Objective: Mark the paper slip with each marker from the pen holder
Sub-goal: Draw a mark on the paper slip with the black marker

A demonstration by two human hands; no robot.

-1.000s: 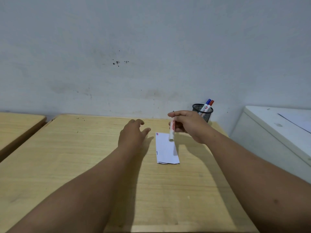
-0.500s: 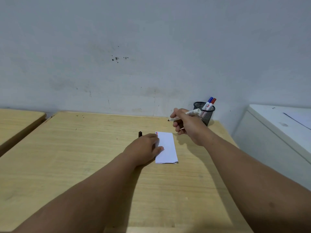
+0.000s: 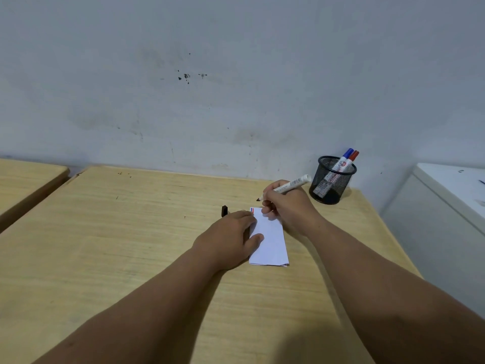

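Observation:
A white folded paper slip (image 3: 271,239) lies on the wooden table (image 3: 131,245), with small blue and red marks at its far left corner. My left hand (image 3: 227,239) rests flat on the slip's left edge, holding it down. My right hand (image 3: 287,206) grips an uncapped white marker (image 3: 291,185) like a pen, its dark tip just above the slip's far end. The marker's black cap (image 3: 224,210) lies on the table left of the slip. A black mesh pen holder (image 3: 332,183) at the back right holds a blue-capped and a red-capped marker (image 3: 345,160).
A grey wall runs behind the table. A second wooden table (image 3: 23,185) stands at the left across a gap. A white cabinet (image 3: 446,206) stands to the right of the table.
My left hand came down onto the slip's left edge and the black cap now lies on the table. My right hand turned the marker tip-down and lowered it toward the slip's far end.

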